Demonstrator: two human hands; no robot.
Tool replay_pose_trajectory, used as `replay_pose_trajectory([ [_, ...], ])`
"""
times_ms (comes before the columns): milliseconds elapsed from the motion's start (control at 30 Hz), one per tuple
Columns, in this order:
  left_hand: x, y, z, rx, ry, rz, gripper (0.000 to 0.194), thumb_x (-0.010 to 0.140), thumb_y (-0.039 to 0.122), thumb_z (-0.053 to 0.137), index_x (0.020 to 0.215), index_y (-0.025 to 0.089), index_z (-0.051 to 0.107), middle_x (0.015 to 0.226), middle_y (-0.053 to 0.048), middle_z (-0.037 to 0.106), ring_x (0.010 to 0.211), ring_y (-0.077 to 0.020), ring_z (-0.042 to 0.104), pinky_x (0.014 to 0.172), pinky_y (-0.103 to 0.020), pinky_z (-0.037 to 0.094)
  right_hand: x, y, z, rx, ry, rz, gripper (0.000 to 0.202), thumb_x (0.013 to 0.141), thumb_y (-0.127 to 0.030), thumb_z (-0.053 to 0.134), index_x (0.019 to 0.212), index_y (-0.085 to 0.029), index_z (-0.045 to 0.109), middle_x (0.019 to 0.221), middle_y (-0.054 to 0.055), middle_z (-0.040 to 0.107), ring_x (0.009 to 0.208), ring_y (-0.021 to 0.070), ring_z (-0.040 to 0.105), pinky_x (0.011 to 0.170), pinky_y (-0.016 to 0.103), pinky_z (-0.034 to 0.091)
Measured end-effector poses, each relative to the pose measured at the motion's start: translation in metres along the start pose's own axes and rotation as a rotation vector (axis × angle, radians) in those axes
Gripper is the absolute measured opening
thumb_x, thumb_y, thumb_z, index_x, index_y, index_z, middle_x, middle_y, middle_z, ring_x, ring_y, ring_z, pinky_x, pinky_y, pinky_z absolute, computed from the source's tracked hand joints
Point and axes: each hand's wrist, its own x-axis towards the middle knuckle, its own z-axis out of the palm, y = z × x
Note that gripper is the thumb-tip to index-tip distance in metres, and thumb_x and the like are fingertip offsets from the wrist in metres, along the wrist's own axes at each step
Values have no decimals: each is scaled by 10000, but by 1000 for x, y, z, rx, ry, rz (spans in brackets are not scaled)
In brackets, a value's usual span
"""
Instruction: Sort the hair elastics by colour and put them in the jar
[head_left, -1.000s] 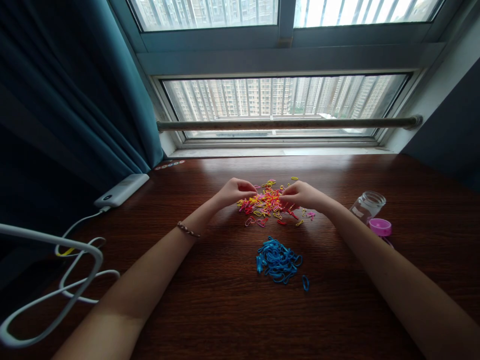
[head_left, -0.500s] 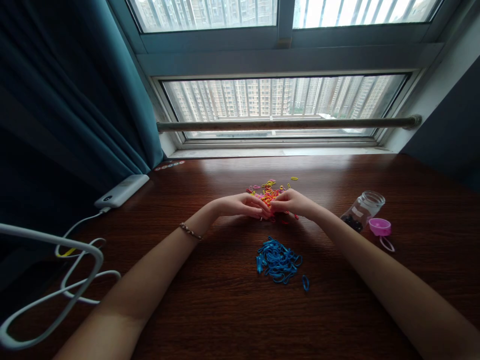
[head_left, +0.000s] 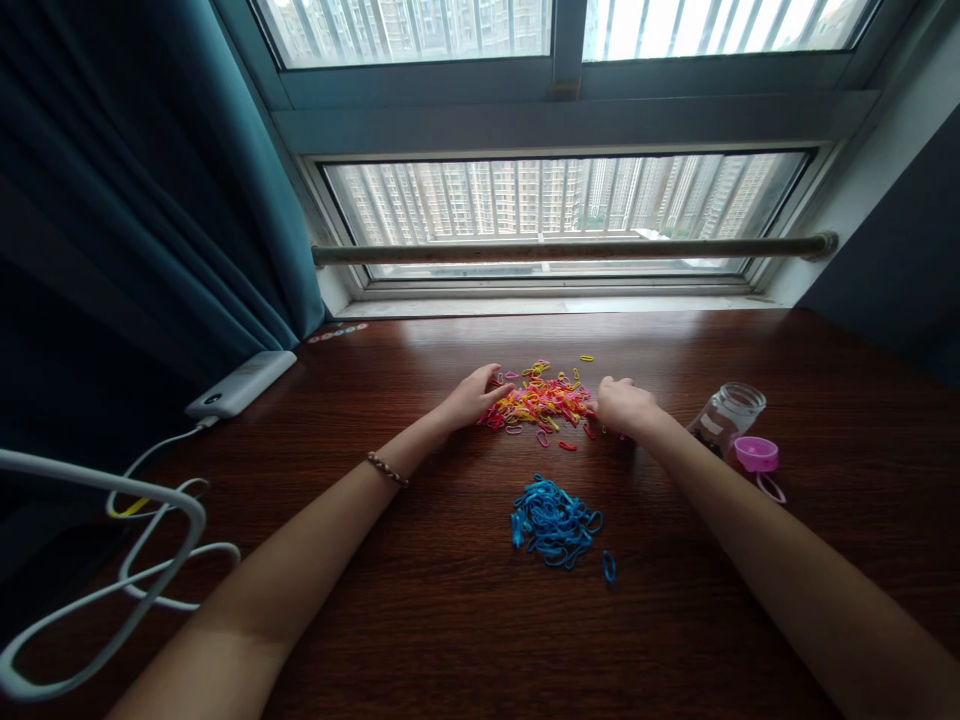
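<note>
A spread of red, pink and yellow loops [head_left: 544,400] lies on the brown table. At its left edge is my left hand [head_left: 477,396], thumb and fingers apart, with nothing visible in it. My right hand [head_left: 624,405] rests at the right edge of the spread, fingers bent and partly hidden; whether it holds a loop cannot be made out. Nearer to me lies a heap of blue loops [head_left: 556,522], with one blue loop [head_left: 609,567] apart from it at the right.
A tilted clear jar [head_left: 726,417] with dark contents and a pink lid [head_left: 757,455] are beside my right forearm. On the left are a white power strip [head_left: 244,384], its white cable [head_left: 196,515] and a blue curtain [head_left: 247,220]. A metal rail [head_left: 570,250] crosses the window.
My hands have moved apart, the left to the left and the right to the right. The colourful loops between them are now uncovered and spread wider.
</note>
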Motion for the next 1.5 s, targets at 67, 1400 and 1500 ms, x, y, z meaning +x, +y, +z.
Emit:
replay_pose_trajectory([
  [67, -3, 3, 8, 16, -41, 52, 535, 784, 484, 480, 1168, 111, 495, 1171, -138, 546, 1074, -258, 511, 937, -365, 382, 1, -5, 7, 46, 13, -77, 402, 777, -317, 535, 1058, -30, 542, 1019, 294, 568, 914, 327, 586, 701, 378, 443],
  [1400, -10, 14, -8, -270, -63, 165, 418, 734, 415, 589, 1058, 152, 580, 1045, -89, 611, 952, -208, 569, 836, -340, 458, 5, -17, 36, 428, 183, -956, 377, 779, -346, 566, 1134, -221, 573, 1115, 85, 590, 1037, 212, 517, 895, 331, 387],
  [1500, -10, 14, -11, -119, -187, 255, 579, 579, 389, 731, 1101, 196, 572, 1103, -85, 570, 993, -223, 539, 857, -334, 443, 2, -10, 38, 388, 223, -912, 367, 734, -318, 621, 1091, -232, 605, 1077, 86, 602, 1019, 226, 516, 889, 354, 385],
])
